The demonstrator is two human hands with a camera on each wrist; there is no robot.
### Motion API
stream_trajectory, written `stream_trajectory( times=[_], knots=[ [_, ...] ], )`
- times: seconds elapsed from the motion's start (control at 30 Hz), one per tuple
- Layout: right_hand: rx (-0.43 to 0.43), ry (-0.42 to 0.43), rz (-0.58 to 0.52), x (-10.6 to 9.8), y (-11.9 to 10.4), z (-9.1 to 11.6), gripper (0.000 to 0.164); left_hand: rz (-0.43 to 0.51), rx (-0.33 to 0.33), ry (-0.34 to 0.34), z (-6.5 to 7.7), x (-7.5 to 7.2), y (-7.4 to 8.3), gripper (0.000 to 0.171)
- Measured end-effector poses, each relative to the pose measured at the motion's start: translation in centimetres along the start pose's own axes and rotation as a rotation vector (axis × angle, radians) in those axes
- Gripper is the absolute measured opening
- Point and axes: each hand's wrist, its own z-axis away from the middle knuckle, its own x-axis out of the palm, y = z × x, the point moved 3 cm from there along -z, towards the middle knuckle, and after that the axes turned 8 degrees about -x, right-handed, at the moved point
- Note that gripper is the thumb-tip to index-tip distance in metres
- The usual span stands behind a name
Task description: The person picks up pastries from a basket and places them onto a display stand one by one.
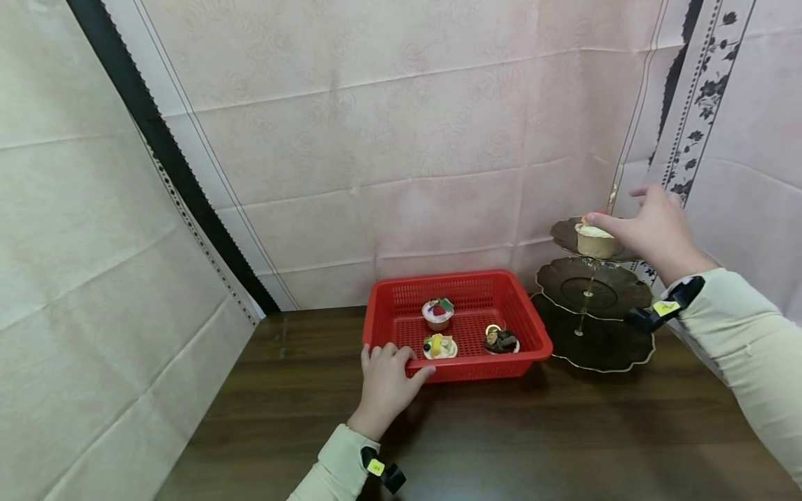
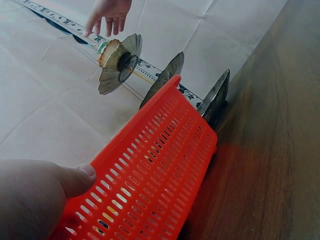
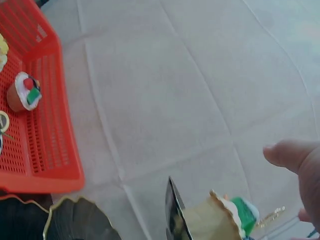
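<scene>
My left hand (image 1: 387,386) grips the near left rim of a red plastic basket (image 1: 482,371), its thumb (image 2: 77,181) along the outside in the left wrist view. Inside lie three cupcakes: one with a red and green topping (image 1: 438,313), one topped with yellow fruit (image 1: 441,346) and a dark chocolate one (image 1: 500,341). A cupcake in a pale wrapper (image 1: 595,245) stands on the top plate of a three-tier stand (image 1: 601,348). Over it is my right hand (image 1: 661,229), fingers spread and apart from the cupcake in both wrist views.
The stand's middle plate (image 1: 567,278) and bottom plate have gold wavy edges. A brown wooden table (image 1: 532,445) carries basket and stand. Pale cloth (image 1: 401,153) hangs close behind them, with more cloth at left and a flower-patterned border (image 1: 708,97) at right.
</scene>
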Motion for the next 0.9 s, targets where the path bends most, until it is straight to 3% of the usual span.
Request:
stream_trajectory(
  times=[0.43,0.9],
  knots=[
    [-0.111,0.219,-0.128,2.2,-3.2,2.2,0.082,-0.007,-0.004,0.0,0.0,0.1,0.0,0.044],
    [-0.307,0.229,-0.268,8.1,-3.9,4.4,0.065,-0.005,-0.004,-0.01,0.0,0.0,0.1,0.045]
  ],
)
